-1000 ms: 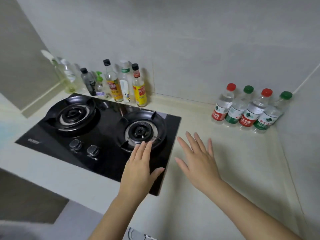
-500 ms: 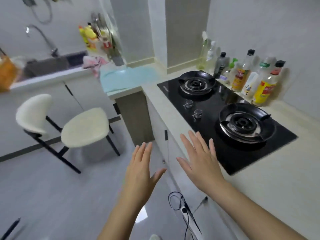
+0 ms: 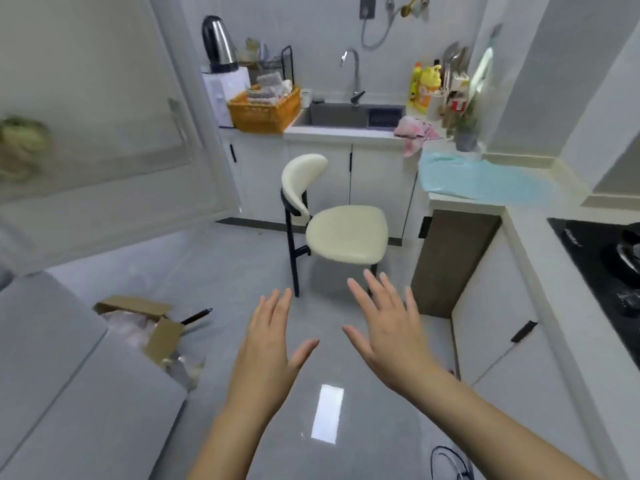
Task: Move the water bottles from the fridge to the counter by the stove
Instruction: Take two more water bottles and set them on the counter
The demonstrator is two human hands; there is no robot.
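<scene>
Empty, the left hand [image 3: 266, 355] and the right hand [image 3: 391, 337] hung flat over the glossy grey floor [image 3: 225, 271], fingers straight and spread, the two hands apart. Open floor ran ahead to a cream-seated chair [image 3: 346, 233] on thin black legs, which stood before the steel sink [image 3: 339, 114]. A torn cardboard box [image 3: 152, 327] lay at left below a broad white door [image 3: 104, 116]. The pale counter [image 3: 530, 244] edged the right side, bearing the black stove [image 3: 595, 251]. Where the water bottles stood could not be told.
</scene>
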